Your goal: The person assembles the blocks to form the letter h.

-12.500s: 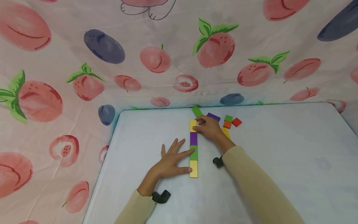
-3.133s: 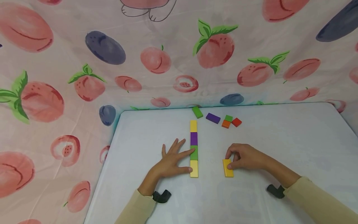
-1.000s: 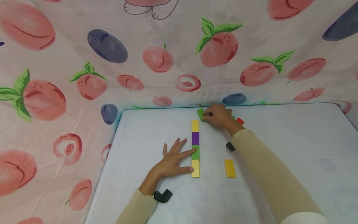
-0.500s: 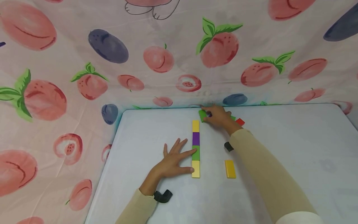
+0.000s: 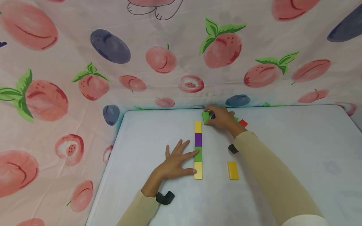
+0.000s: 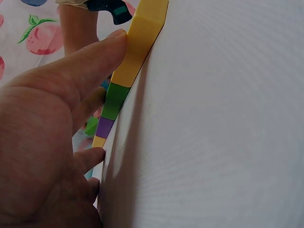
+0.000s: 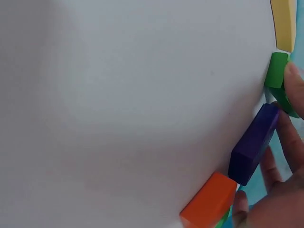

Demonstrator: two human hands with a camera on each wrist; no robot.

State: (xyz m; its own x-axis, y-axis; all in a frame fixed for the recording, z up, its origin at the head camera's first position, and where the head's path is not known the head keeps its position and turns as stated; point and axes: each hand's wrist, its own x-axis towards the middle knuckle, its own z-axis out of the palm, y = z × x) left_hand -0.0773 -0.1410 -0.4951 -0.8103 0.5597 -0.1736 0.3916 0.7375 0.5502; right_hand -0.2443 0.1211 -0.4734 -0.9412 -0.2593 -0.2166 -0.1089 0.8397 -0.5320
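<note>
A straight row of flat blocks lies on the table: a yellow block (image 5: 198, 127) at the far end, then a purple block (image 5: 198, 140), a green block (image 5: 199, 157) and a pale yellow block (image 5: 199, 174) nearest me. My left hand (image 5: 171, 164) lies spread along the row's left side, index finger touching the green block and thumb on the pale yellow one. Beyond the row's far end, my right hand (image 5: 222, 117) pinches another green block (image 5: 205, 118) between thumb and finger. A second purple block (image 7: 254, 142) sits beside those fingers, mostly covered in the head view.
An orange-yellow block (image 5: 233, 170) lies alone, right of the row. Behind the right hand are a red block (image 5: 243, 123), a small green block (image 5: 236, 119) and an orange block (image 7: 209, 202). A fruit-print cloth (image 5: 133, 94) rises at the table's back edge.
The orange-yellow block was brought forward and released right of the row. My right hand went to the back, where the pinched green block has turned straighter and shifted slightly. The left hand stays put.
</note>
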